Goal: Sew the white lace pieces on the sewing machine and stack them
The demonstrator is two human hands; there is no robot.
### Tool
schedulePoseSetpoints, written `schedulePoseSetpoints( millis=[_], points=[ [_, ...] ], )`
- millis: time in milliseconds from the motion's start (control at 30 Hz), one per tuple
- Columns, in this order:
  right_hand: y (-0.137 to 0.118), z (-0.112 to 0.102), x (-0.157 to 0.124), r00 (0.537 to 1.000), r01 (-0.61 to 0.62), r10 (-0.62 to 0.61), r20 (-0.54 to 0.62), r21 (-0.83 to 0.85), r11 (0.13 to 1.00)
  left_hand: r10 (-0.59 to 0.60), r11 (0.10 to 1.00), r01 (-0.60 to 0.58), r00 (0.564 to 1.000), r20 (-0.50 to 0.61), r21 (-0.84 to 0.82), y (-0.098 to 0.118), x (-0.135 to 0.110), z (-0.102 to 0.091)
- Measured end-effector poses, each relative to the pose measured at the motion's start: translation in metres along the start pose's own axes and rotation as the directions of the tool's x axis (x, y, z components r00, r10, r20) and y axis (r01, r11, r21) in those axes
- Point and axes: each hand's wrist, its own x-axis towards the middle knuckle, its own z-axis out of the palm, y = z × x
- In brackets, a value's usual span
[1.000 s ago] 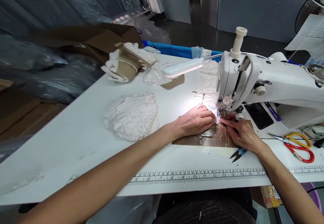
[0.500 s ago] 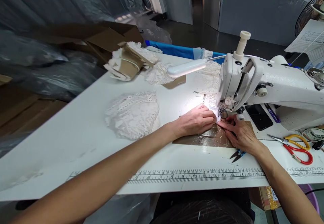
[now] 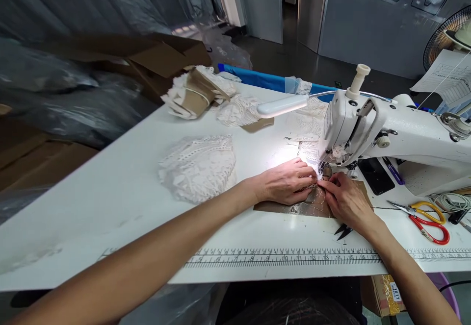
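Observation:
A white sewing machine [image 3: 390, 124] stands on the white table [image 3: 121, 202] at the right. My left hand [image 3: 287, 183] lies over a narrow strip of white lace [image 3: 307, 151] just left of the needle, fingers curled down on it. My right hand [image 3: 344, 200] meets it from the right, fingertips pinched on the same lace in front of the presser foot. Both hands rest on a brown taped patch [image 3: 294, 207] of the table. A white lamp arm [image 3: 283, 104] lights the spot.
A heap of white lace [image 3: 198, 168] lies left of my hands. Cardboard-wrapped lace bundles [image 3: 195, 94] sit at the back. Small snips [image 3: 342, 229] lie by my right wrist, red and yellow scissors [image 3: 429, 219] further right. A printed ruler [image 3: 287, 256] runs along the front edge.
My hands have drawn slightly toward me and closer together at the needle; my right fingers now pinch the lace. The view has shifted a little.

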Motion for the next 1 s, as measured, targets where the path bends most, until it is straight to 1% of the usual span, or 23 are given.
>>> schedulePoseSetpoints(
  millis=[133,233,400,533,633,833,933,1000],
  points=[
    [0.004,-0.001,0.001,1.000,-0.008,0.008,0.013,0.035,0.999,-0.021,0.997,0.022,1.000,0.010,-0.068,-0.001,0.000,0.000],
    [0.006,-0.002,0.000,1.000,0.015,-0.015,0.005,0.042,0.999,-0.035,0.996,0.035,0.999,0.004,-0.077,-0.002,0.000,-0.001],
    [0.000,-0.003,-0.001,0.999,0.045,-0.045,0.003,-0.038,0.998,-0.059,0.993,0.060,0.998,0.017,-0.097,-0.002,-0.002,-0.002],
    [-0.008,-0.004,-0.002,0.997,0.022,-0.011,0.071,-0.150,0.988,-0.062,0.994,0.065,0.998,0.032,-0.088,-0.002,-0.003,-0.003],
    [-0.011,-0.005,-0.002,0.996,0.012,0.007,0.094,-0.199,0.980,-0.064,0.994,0.066,0.998,0.028,-0.083,-0.002,-0.003,-0.004],
    [-0.012,-0.005,0.001,0.994,-0.007,0.026,0.109,-0.176,0.984,-0.061,0.995,0.061,0.998,0.011,-0.075,-0.002,-0.003,-0.005],
    [-0.014,-0.007,0.005,0.989,-0.046,0.069,0.133,-0.173,0.984,-0.074,0.996,0.075,0.997,0.023,-0.044,-0.001,-0.001,-0.006],
    [-0.015,-0.008,0.007,0.988,-0.062,0.084,0.128,-0.169,0.984,-0.087,0.996,0.088,0.996,0.032,-0.018,0.000,-0.001,-0.007]
  ],
)
